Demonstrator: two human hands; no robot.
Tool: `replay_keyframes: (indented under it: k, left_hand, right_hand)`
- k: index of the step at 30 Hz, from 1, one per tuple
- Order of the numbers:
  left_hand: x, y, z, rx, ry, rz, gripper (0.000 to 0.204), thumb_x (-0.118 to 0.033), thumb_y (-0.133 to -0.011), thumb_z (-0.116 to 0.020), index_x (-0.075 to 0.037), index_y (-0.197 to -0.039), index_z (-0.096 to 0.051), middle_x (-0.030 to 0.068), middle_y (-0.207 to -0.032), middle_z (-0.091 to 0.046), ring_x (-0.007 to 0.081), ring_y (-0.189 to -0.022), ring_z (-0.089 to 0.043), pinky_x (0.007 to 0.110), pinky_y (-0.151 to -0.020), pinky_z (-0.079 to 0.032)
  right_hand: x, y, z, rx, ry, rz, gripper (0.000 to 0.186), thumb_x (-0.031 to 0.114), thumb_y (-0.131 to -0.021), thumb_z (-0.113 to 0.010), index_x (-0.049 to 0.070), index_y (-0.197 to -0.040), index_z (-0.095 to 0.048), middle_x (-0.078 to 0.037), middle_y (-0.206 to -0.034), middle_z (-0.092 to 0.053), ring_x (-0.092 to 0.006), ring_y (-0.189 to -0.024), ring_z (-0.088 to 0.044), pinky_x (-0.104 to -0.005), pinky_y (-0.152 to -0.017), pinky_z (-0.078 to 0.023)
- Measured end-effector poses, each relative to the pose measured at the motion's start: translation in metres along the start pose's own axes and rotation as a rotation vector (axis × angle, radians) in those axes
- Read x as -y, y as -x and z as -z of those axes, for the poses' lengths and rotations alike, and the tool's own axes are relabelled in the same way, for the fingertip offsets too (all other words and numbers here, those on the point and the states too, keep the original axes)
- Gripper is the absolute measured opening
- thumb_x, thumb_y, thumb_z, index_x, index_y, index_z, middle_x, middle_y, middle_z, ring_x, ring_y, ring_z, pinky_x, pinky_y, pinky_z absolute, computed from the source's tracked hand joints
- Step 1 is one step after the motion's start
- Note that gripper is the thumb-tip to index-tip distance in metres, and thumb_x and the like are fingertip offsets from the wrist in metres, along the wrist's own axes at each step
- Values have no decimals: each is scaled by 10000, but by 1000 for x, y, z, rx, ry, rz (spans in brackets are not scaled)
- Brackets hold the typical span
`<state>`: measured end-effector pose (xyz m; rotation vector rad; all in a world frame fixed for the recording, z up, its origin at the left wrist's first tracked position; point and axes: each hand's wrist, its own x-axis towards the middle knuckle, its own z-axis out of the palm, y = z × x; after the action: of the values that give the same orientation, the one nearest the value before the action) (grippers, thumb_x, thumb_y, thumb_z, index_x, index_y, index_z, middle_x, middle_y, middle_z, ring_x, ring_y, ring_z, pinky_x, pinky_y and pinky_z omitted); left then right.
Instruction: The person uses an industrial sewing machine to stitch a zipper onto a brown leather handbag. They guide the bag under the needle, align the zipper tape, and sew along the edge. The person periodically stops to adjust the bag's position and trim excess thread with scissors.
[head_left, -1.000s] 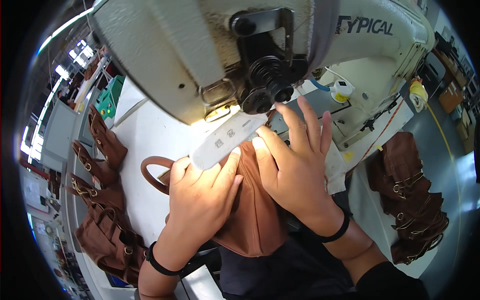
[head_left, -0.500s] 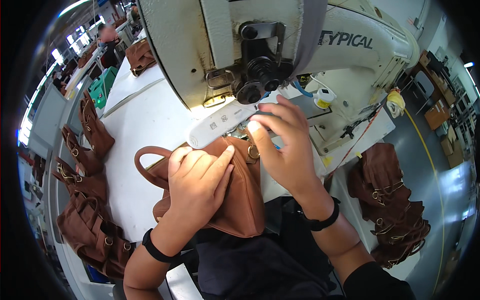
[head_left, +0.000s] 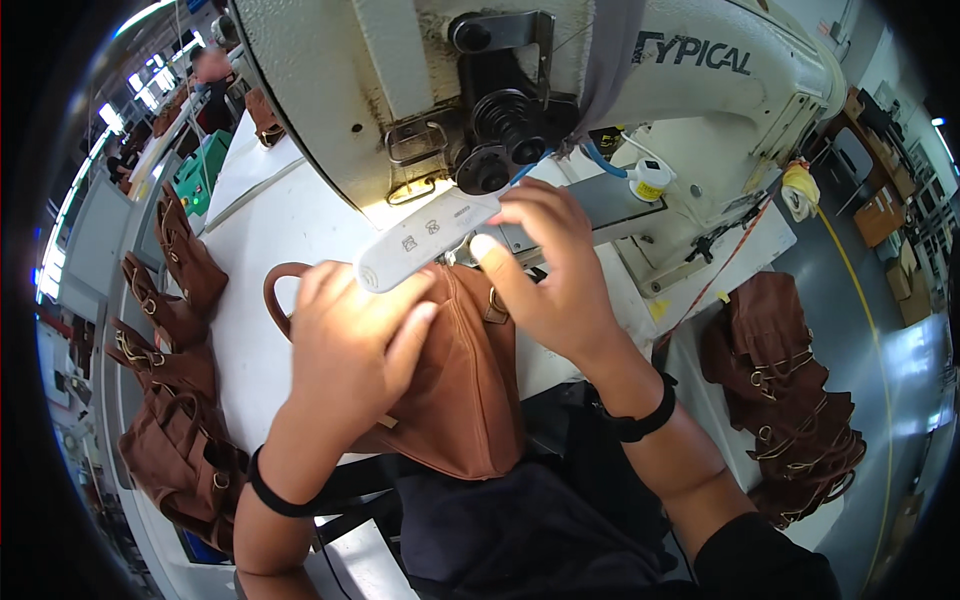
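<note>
A brown leather handbag [head_left: 465, 390] lies tilted at the table's near edge, under the sewing machine head [head_left: 330, 90]. Over its upper left side is my left hand [head_left: 345, 335], slightly blurred, with the fingers stretched out and the thumb apart. The bag's looped handle [head_left: 280, 290] shows behind that hand. My right hand [head_left: 550, 275] is raised at the bag's upper right, thumb and forefinger apart. Its forefinger tip is by the end of a white oblong lamp [head_left: 425, 240], which hides part of the bag's top. A metal ring fitting [head_left: 495, 305] sits beside the right thumb.
Several brown bags [head_left: 190, 260] stand along the table's left side. More brown bags [head_left: 770, 390] are heaped at the right. A small white bottle [head_left: 650, 180] stands beside the machine arm [head_left: 730, 60]. In the far left background is a person [head_left: 212, 90].
My left hand has shifted left on the bag, and its fingers have spread. My right hand has moved slightly left and up, its thumb and forefinger apart. The whole view has shifted a little.
</note>
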<state>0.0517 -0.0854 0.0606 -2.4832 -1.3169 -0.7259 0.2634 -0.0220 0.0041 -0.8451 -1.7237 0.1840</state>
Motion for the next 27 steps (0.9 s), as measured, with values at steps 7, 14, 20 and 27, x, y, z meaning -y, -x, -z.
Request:
replay_keyframes:
  k: [7, 14, 20, 27]
  left_hand:
    - [49, -29, 0, 361, 282, 141, 541, -448, -839, -821, -16, -1150, -721, 163, -1095, -720, 355, -1033, -640, 437, -972, -469]
    - [63, -45, -29, 687, 898, 446, 432, -482, -909, -803, -72, -957, -675, -26, -850, -624, 73, -759, -546, 248, -697, -449]
    - [51, -59, -20, 650, 915, 460, 501, -470, -855, -863, -48, -1057, -684, -44, -871, -603, 40, -767, -498, 238, -651, -403]
    - [50, -61, -9, 534, 774, 210, 655, -221, -847, -883, -40, -1421, -624, 68, -1136, -694, 158, -905, -676, 313, -837, -554]
  right_hand:
    - [22, 51, 17, 57, -77, -338, 268, 195, -968, -719, 8, -1155, -675, -98, -1109, -710, -247, -1024, -662, -363, -954, -511]
    - [15, 56, -10, 81, -768, -807, 345, 290, -999, -730, -38, -1105, -704, -3, -898, -666, -39, -788, -546, -237, -684, -460]
    - [30, 34, -5, 110, -526, -762, 270, 246, -944, -762, -5, -876, -690, -28, -706, -643, -101, -647, -566, -286, -586, -438]
    - [16, -4, 13, 142, 245, -76, 279, 271, -782, -821, 72, -700, -644, -67, -739, -612, -272, -817, -581, -433, -822, -418]
